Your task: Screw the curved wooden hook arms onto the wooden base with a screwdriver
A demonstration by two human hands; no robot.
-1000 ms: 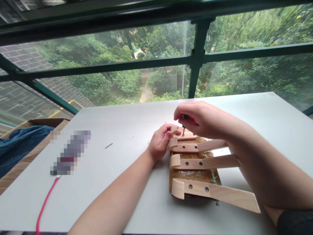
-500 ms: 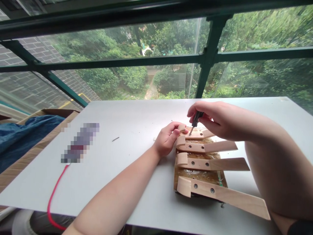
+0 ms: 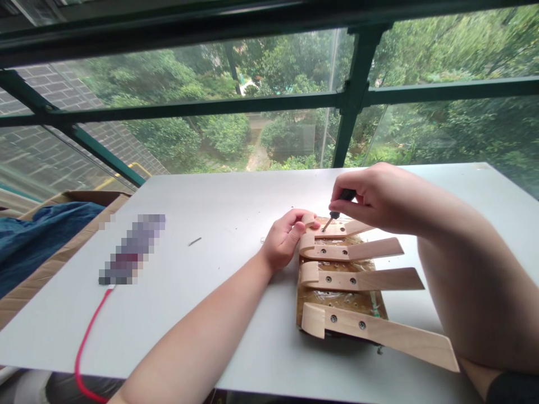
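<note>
My right hand [image 3: 374, 196] is closed around the black handle of a screwdriver [image 3: 347, 196]. The tool leans to the right, and its tip meets a screw in the farthest wooden strip [image 3: 332, 230]. Thumb and fingers of my left hand [image 3: 285, 240] grip the curled end of that same strip. Nearer to me, several similar wooden strips with hooked ends, such as the closest one [image 3: 404, 332], lie across a brown, tape-wrapped block [image 3: 349, 298]. Each of these shows two screws. My right hand partly hides the far strip's right end.
The block rests on a white table [image 3: 236, 314]. A pixelated, phone-like object [image 3: 135, 247] with a red cable [image 3: 81, 348] lies at left. A small metal-looking sliver [image 3: 195, 241] lies between. Beyond the left edge stands a cardboard box [image 3: 84, 235] holding blue cloth [image 3: 46, 233]; windows line the back.
My right hand has turned slightly and the screwdriver leans further right, its tip still at the same screw. My left hand keeps its grip. The whole view has shifted a little.
</note>
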